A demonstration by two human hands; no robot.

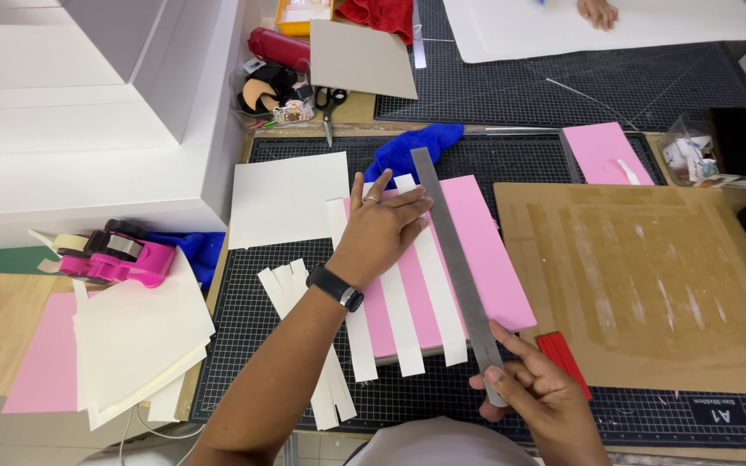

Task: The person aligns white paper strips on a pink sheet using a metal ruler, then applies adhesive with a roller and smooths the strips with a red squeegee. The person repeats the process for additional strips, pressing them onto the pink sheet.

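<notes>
I found my left hand [382, 226] lying flat and open, fingers spread, pressing on the cream paper strips [407, 285] that lay across the pink card [485, 259]. The card sat at the middle of the black cutting mat [649, 414], tilted toward the mat's far edge. My right hand [539, 393] gripped the near end of the metal ruler [458, 259] between thumb and fingers, close to the mat's near edge; the ruler ran diagonally over the pink card, just beside the rightmost strip. A red flat tool [563, 358] lay touching that hand on the right, on the edge of the brown board [649, 285] that covered the mat's right side.

More loose cream strips [304, 336] lay fanned by the mat's left edge, partly under my left forearm. A cream sheet [287, 198] occupied the mat's far left corner, and a blue cloth [412, 147] rested at its far edge.

As to containers: a clear plastic tub [688, 151] beyond the mat's far right corner held small paper scraps; I could not tell more. A yellow tray [302, 15] at the tabletop's far edge was cut off by the frame, its contents unclear.

A pink tape dispenser [118, 257] stood left of the mat beside a stack of cream sheets [140, 336]. Another person's hand [597, 12] rested on a white sheet [615, 30] at the far edge
</notes>
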